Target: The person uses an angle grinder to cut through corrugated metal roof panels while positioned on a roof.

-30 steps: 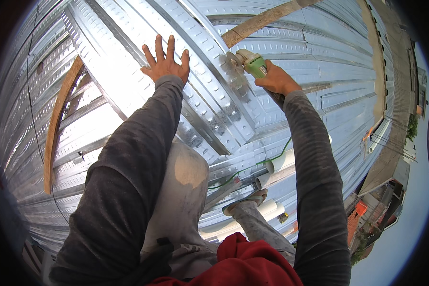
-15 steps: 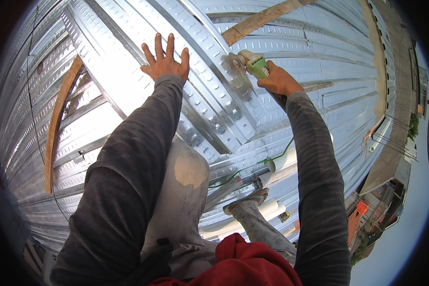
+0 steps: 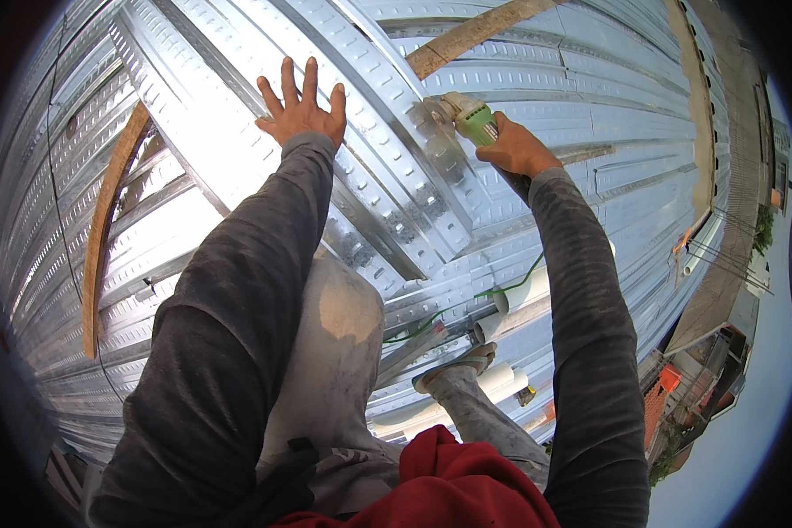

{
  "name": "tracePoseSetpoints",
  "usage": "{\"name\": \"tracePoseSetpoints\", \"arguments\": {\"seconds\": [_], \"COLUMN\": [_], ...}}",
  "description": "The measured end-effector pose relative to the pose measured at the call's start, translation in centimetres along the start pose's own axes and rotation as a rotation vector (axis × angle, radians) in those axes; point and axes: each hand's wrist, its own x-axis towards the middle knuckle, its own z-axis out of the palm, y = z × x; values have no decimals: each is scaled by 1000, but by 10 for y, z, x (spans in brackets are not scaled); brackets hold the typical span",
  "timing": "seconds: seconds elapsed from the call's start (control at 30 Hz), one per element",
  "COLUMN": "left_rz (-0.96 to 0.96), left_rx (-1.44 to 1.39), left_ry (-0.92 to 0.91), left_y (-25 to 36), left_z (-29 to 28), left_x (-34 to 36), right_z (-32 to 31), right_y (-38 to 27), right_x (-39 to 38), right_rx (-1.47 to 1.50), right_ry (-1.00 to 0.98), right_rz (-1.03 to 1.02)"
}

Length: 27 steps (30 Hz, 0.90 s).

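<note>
Ribbed metal sheets (image 3: pixel 629 110) are spread outdoors; green grinder (image 3: pixel 478 124) is gripped in right hand (image 3: pixel 521 150) near right edge of top sheet (image 3: pixel 385 145), disc end pointed forward-left, long axis diagonal; left hand (image 3: pixel 303 118) splayed flat

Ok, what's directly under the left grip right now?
Beneath the left grip, embossed metal decking shows all around its outline. The patch right under the palm is covered, so its surface, and any mark there, can't be seen.
</note>
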Motion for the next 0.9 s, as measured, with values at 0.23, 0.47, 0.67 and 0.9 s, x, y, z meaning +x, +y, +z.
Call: {"name": "tracePoseSetpoints", "arguments": {"seconds": [0.23, 0.47, 0.67, 0.9], "left_rz": [-10, -7, -5, -1], "left_rx": [-24, -26, 4, -4], "left_ry": [-38, -41, -1, 3], "left_y": [-1, 0, 2, -5], "left_z": [-1, 0, 0, 0], "left_x": [0, 0, -1, 0], "right_z": [0, 5, 3, 11], "right_y": [11, 18, 16, 21], "right_x": [-9, -9, -11, -2], "right_rx": [55, 64, 61, 128], "right_ry": [-29, -8, -13, 24], "right_rz": [-29, -35, -21, -43]}}
